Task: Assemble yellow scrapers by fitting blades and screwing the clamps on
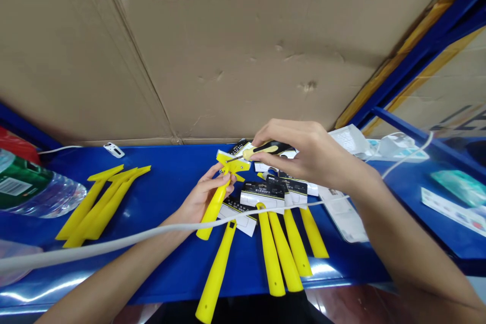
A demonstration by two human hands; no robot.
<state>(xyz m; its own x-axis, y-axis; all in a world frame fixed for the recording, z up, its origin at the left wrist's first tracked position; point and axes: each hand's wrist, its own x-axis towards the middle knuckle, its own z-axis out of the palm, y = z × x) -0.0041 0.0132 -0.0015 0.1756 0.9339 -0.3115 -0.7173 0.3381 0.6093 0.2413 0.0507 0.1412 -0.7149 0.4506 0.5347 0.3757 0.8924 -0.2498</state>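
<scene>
A yellow scraper (215, 203) is gripped in my left hand (208, 185), its wide head tilted up and its handle pointing down toward me. My right hand (294, 149) is closed around a screwdriver (268, 149) with a cream and black handle. The screwdriver's tip meets the scraper head near a screw; a second screw shows further right on the head. Just below and right of my hands lie several yellow scrapers (270, 255) with black-and-white cards (261, 195) at their upper ends. One more yellow handle (216, 273) sticks out over the near edge.
Several yellow scrapers (102, 202) lie on the blue shelf (163, 172) at left, beside a large bottle (34, 182). A white cable (152, 235) crosses in front of my left forearm. Cardboard (228, 50) stands behind. White power adapters (395, 144) sit at right.
</scene>
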